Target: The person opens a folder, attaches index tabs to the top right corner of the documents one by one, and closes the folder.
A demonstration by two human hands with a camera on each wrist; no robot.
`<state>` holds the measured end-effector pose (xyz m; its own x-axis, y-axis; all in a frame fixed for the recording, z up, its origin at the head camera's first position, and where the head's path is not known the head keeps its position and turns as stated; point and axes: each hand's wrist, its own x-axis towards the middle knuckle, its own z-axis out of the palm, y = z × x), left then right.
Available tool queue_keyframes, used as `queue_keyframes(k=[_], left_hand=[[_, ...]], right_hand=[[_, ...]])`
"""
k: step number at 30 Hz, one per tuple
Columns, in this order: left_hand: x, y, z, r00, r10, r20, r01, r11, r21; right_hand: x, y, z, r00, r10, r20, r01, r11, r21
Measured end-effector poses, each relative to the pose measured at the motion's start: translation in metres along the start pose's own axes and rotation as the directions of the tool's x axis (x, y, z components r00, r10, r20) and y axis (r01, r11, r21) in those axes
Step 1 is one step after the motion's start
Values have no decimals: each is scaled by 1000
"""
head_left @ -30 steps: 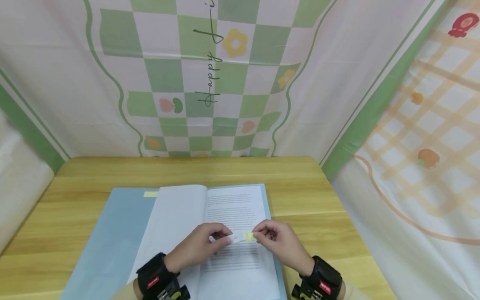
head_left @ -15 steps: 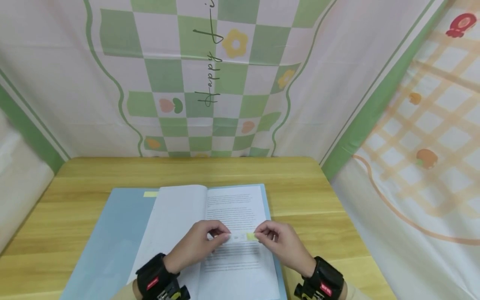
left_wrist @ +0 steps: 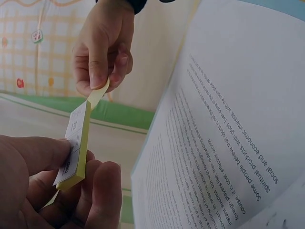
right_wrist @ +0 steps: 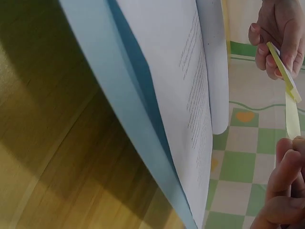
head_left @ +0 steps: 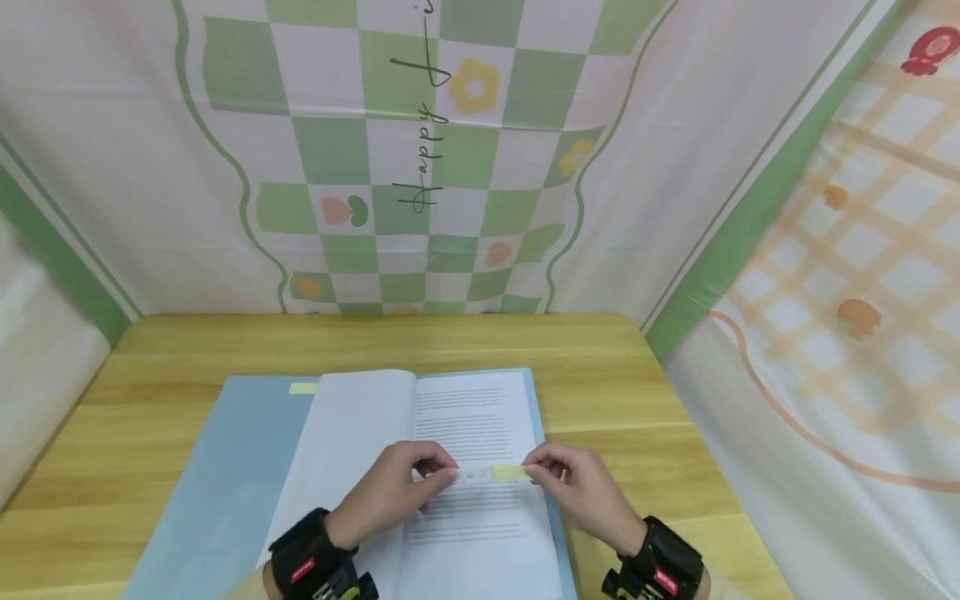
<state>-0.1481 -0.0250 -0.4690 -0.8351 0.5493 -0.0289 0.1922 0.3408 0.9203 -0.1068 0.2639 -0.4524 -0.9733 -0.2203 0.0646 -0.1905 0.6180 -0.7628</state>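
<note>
Midway above the open printed booklet (head_left: 465,450), the left hand (head_left: 390,492) grips a small yellow sticky-tab pad (left_wrist: 76,145); the right hand (head_left: 577,487) pinches one yellow paper tab (head_left: 510,472), peeling. Next, probably pull it free.

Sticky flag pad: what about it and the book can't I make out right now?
- Sticky flag pad, left wrist view: its lower end is hidden by the left hand; the printing on its face is too small to read.
- Yellow flag, head view: the end pinched by the right hand is covered by the fingers.
- Open book, head view: text too small; near edge cut off by the frame.
</note>
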Motion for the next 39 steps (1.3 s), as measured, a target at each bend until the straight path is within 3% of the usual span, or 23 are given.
queue_keyframes(k=[9,16,22,32,39], left_hand=[[-2,-1,-2,1000,-2,2,2,1000,5],[-1,-3,-4,1000,-9,-18,9,1000,7],[5,-2,3,999,-29,13,29,999,41],[22,21,18,999,44,0,-44,992,115],[38,44,41,994,110,9,-110,985,135]], right_hand=[[-4,5,-6,1000,12,-14,-12,1000,-5],[-7,14,-16,996,30,-90,-34,998,-43],[-8,18,-24,991,27,-133,-32,999,-42],[-19,27,-45,986,56,-155,-54,998,17],[-25,32,-63,983,92,-160,-89,996,24]])
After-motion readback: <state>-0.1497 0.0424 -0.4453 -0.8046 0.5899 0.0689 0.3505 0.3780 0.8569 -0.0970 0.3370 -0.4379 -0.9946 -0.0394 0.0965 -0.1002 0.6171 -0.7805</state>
